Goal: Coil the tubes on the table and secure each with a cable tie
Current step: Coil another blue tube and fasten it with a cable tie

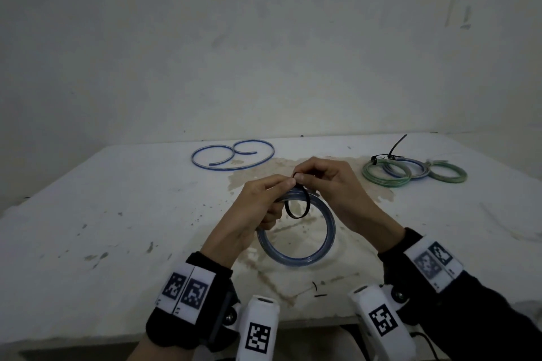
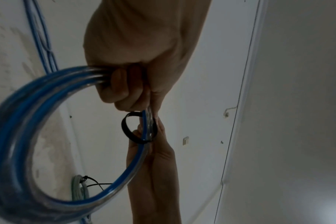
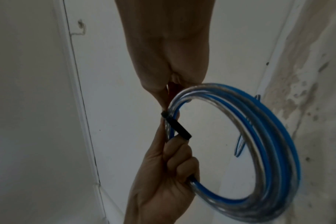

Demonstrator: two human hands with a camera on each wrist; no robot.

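A coil of clear tube with a blue stripe point(image 1: 296, 258) is held upright over the middle of the white table point(image 1: 117, 214). My left hand point(image 1: 280, 186) grips the coil's upper left, fingers curled round its strands point(image 2: 19, 136). A black cable tie point(image 1: 305, 208) hangs as a loose loop round the top strands. My right hand point(image 1: 305, 174) pinches the tie's end at the top of the coil. In the right wrist view the right hand point(image 3: 163, 97) pinches beside the tie point(image 3: 179, 130) and the coil point(image 3: 269, 144). The left wrist view shows the tie point(image 2: 128, 128) encircling the strands.
A loose blue-striped tube point(image 1: 231, 155) lies in open curls at the back centre. At the back right lie three tied coils: green point(image 1: 384, 177), blue point(image 1: 410, 170) and green point(image 1: 448, 173), with a black tie tail point(image 1: 397, 145) sticking up. Small black scraps point(image 1: 318, 291) lie near the front edge.
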